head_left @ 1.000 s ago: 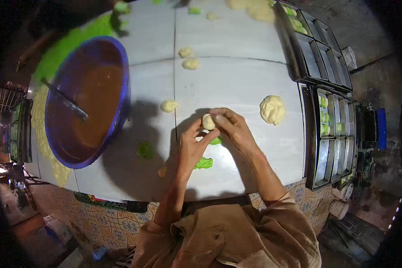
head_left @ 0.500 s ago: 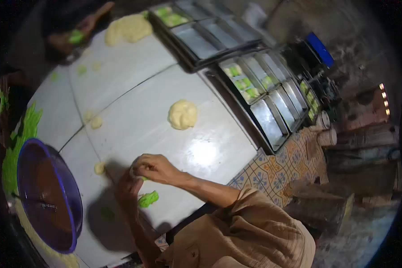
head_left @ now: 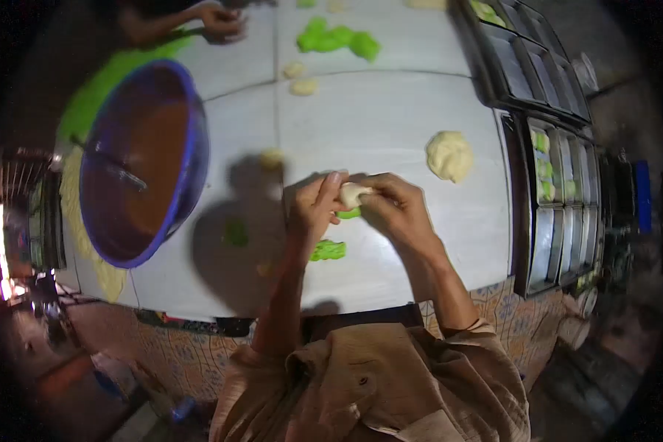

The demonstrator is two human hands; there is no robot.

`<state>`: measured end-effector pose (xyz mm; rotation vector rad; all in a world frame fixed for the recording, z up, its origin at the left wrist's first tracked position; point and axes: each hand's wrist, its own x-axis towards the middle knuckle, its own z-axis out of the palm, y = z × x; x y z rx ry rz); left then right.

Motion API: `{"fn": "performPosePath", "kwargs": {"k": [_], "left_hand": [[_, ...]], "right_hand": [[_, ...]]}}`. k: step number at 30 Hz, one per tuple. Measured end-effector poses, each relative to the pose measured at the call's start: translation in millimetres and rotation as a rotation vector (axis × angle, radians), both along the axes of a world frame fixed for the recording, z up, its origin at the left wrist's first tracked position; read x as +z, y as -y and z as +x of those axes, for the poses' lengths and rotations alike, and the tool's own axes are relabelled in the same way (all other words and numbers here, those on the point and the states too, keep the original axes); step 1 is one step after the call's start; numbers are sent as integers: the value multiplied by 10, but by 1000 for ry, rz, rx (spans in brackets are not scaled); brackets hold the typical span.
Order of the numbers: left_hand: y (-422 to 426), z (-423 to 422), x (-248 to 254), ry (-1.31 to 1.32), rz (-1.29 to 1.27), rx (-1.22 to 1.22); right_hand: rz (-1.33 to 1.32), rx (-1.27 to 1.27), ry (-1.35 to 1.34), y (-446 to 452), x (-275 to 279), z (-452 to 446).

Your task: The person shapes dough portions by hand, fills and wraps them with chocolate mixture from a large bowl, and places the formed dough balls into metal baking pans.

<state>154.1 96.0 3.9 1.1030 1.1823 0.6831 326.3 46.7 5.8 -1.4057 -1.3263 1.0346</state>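
Note:
Between my two hands is a small pale dough piece (head_left: pixel 353 194), pinched by the fingers of both. My left hand (head_left: pixel 315 206) grips its left side, and my right hand (head_left: pixel 399 206) holds its right side. Just beneath the hands a bit of green dough (head_left: pixel 348 213) shows, partly hidden. A second green dough piece (head_left: pixel 328 250) lies on the white table (head_left: pixel 390 110) nearer to my body. To the right rests a large pale dough lump (head_left: pixel 449 157). Small pale dough balls (head_left: pixel 303 87) lie beyond my hands.
A blue basin (head_left: pixel 197 147) of brown liquid with a handled tool stands at the left, beside green and pale dough sheets. Metal trays (head_left: pixel 544 247) with compartments line the right edge, some holding dough. Another person's hand (head_left: pixel 222 22) is at the far left, near green dough lumps (head_left: pixel 337 38).
The view swung right and then back. Green lumps now lie on the far part of the table, and another person's hand shows at the top left. The small dough piece remains between my hands.

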Motion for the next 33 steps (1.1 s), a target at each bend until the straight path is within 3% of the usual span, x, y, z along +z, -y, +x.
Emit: {"fn": "performPosePath", "kwargs": {"k": [2, 5, 6, 8, 11, 14, 17, 21, 24, 25, 28, 30, 32, 33], "left_hand": [[9, -77, 10, -55, 65, 93], [83, -309, -163, -150, 82, 92], [97, -359, -123, -180, 31, 69], [128, -456, -265, -176, -5, 34], [279, -473, -370, -142, 124, -30], [314, -314, 29, -339, 87, -162], [266, -214, -5, -366, 151, -162], [275, -216, -178, -292, 246, -164], [288, -291, -30, -310, 167, -181], [302, -319, 31, -332, 162, -157], [304, -416, 38, -296, 131, -46], [323, -483, -70, -237, 177, 37], [361, -568, -296, -173, 300, 131], [379, -635, -427, -202, 214, 122]], "right_hand": [[-223, -103, -315, -43, 26, -47], [-253, -17, -280, -70, -117, -7], [-245, 69, -154, -84, -455, 10], [-76, 122, 287, -140, -329, -19], [57, 32, 569, -139, -74, -151], [-246, 48, 251, -155, -68, -166], [-178, -75, 138, -152, -108, -224], [-127, -1, 479, -129, -153, -228], [-309, 15, 378, -237, 96, -178], [-303, -70, 301, -314, 202, -165], [18, -177, 449, -786, 205, 100], [-54, -266, 512, -1261, 25, 372], [98, -346, 620, -1693, -133, 512], [209, -328, 733, -2040, -488, 733]]}}
